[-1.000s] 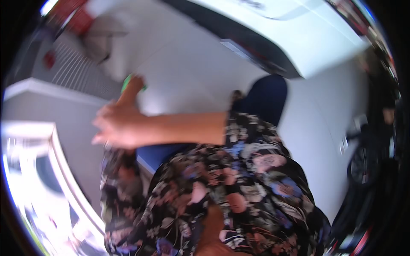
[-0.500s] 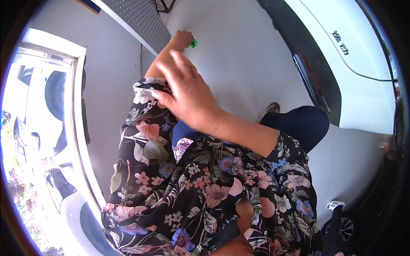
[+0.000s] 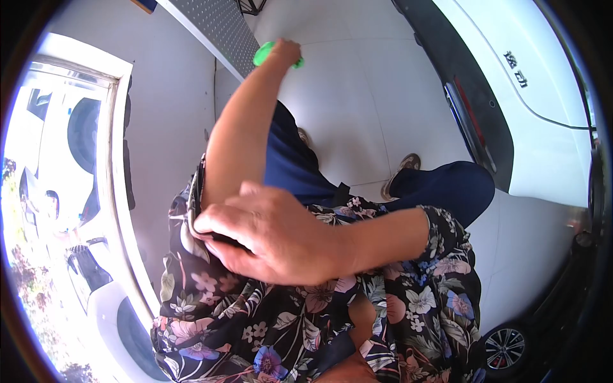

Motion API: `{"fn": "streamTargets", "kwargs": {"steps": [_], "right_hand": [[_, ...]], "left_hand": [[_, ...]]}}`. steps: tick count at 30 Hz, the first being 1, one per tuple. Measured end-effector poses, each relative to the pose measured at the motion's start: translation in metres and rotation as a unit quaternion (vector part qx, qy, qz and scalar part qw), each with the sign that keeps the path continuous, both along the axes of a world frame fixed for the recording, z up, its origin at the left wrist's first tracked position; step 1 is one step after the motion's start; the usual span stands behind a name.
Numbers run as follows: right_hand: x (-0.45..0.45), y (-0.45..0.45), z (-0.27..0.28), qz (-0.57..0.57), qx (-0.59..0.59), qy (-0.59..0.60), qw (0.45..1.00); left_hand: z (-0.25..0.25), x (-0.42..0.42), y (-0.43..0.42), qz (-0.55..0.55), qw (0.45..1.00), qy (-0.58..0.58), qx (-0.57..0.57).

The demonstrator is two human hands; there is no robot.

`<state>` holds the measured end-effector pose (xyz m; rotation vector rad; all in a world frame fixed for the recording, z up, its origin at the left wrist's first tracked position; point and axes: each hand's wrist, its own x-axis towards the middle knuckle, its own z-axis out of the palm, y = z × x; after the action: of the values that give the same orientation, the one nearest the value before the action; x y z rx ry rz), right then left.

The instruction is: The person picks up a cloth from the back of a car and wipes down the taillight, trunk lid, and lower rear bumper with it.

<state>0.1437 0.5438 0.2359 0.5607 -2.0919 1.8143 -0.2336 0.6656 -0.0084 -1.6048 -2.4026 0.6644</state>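
Note:
My left arm is stretched away toward the upper left of the head view. At its end my left hand (image 3: 287, 51) is closed around a bright green item (image 3: 264, 53) that shows on both sides of the fist; its exact kind I cannot make out. Across my body reaches my right hand (image 3: 274, 236), its fingers bent and gripping the edge of the left shirt sleeve (image 3: 191, 210). The sleeve is black with a floral print and sits bunched on the upper part of the left arm, leaving the forearm bare.
A grey perforated panel (image 3: 220, 32) stands beside the left hand. At the right is the rear of a white car (image 3: 549, 70) with a dark bumper. A bright window (image 3: 121, 127) lies along the left wall. Below right is a car wheel (image 3: 504, 348).
My right hand has moved down and left from over the arm and closed on the sleeve edge. The sleeve now sits higher, baring more forearm. More of the green item shows.

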Motion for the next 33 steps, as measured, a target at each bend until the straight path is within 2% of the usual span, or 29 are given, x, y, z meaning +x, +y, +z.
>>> {"fn": "streamTargets", "kwargs": {"steps": [1, 3, 4, 5, 7, 8, 11, 12, 15, 16, 19, 22, 25, 27, 28, 30, 33], "right_hand": [[-0.005, 0.002, 0.004, -0.002, 0.020, 0.023, 1.000], [-0.019, 0.008, 0.011, -0.072, 0.077, 0.140, 0.985], [-0.024, 0.012, 0.012, -0.107, 0.105, 0.195, 0.969], [-0.028, 0.015, 0.006, -0.063, 0.099, 0.152, 0.981], [-0.033, 0.018, -0.008, 0.023, 0.082, 0.065, 0.994], [-0.035, 0.023, -0.007, 0.028, 0.118, 0.037, 0.992], [-0.034, 0.022, -0.012, -0.072, 0.326, -0.040, 0.942], [-0.038, 0.020, -0.024, -0.092, 0.313, -0.020, 0.945], [-0.048, 0.034, 0.012, 0.081, 0.408, -0.117, 0.902], [-0.051, 0.031, 0.001, 0.111, 0.328, -0.067, 0.936], [-0.061, 0.013, 0.002, 0.182, 0.224, -0.086, 0.954], [-0.033, -0.015, 0.015, 0.085, 0.120, -0.070, 0.987], [-0.004, -0.033, 0.011, -0.055, 0.153, 0.110, 0.981], [0.002, -0.029, 0.003, -0.107, 0.065, 0.140, 0.982], [0.009, -0.020, 0.007, -0.064, 0.103, 0.102, 0.987], [0.017, -0.018, 0.007, -0.048, 0.137, 0.090, 0.985], [0.030, -0.010, 0.015, -0.010, 0.179, 0.053, 0.982]], "left_hand": [[0.000, 0.022, 0.006, -0.079, 0.995, 0.027, -0.048], [-0.012, 0.057, 0.024, -0.071, 0.993, -0.011, -0.095], [-0.020, 0.069, 0.028, -0.101, 0.990, -0.019, -0.101], [-0.020, 0.086, 0.032, -0.083, 0.991, -0.051, -0.096], [-0.029, 0.109, 0.035, -0.149, 0.972, -0.025, -0.179], [-0.041, 0.114, 0.031, -0.152, 0.973, -0.031, -0.171], [-0.071, 0.124, 0.025, -0.170, 0.971, -0.041, -0.161], [-0.079, 0.124, 0.024, -0.177, 0.968, -0.044, -0.171], [-0.088, 0.127, 0.025, -0.197, 0.960, -0.034, -0.195], [-0.086, 0.129, 0.025, -0.195, 0.959, -0.034, -0.204], [-0.073, 0.140, 0.031, -0.175, 0.957, -0.057, -0.225], [-0.061, 0.139, 0.040, -0.138, 0.968, -0.092, -0.188], [-0.046, 0.109, 0.038, -0.080, 0.984, -0.111, -0.117], [-0.026, 0.081, 0.026, -0.069, 0.987, -0.096, -0.110], [-0.020, 0.064, 0.020, -0.055, 0.990, -0.081, -0.100], [-0.011, 0.039, 0.006, -0.032, 0.994, -0.056, -0.083], [-0.005, 0.006, -0.013, 0.032, 0.993, -0.098, -0.054]]}}
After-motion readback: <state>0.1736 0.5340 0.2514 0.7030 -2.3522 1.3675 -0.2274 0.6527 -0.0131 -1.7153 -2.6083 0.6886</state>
